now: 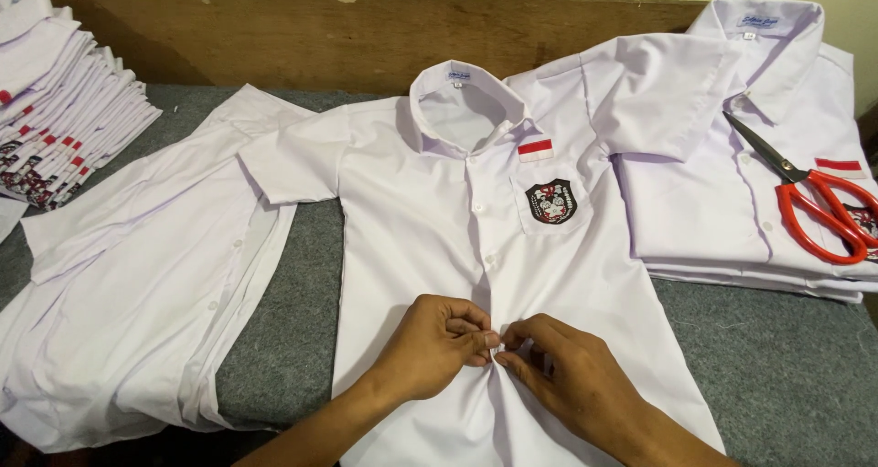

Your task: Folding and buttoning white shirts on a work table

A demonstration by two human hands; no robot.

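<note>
Shirt point(430, 238), white and short-sleeved, lies front up at the centre of the grey felt table point(777, 366); we go left to right. At far left we see a stack of folded shirts point(55, 110). Beside it lies an open shirt point(137, 293), spread flat and just touching the centre shirt's sleeve. On the centre shirt, our left hand point(434, 343) pinches the front placket near its lower buttons, fingers closed on the cloth. Our right hand point(567, 371) meets it fingertip to fingertip, also pinched shut on the placket. A dark badge point(551, 202) sits on the chest pocket. At right, red-handled scissors point(819, 202) rest on a pile of folded shirts point(732, 211).
</note>
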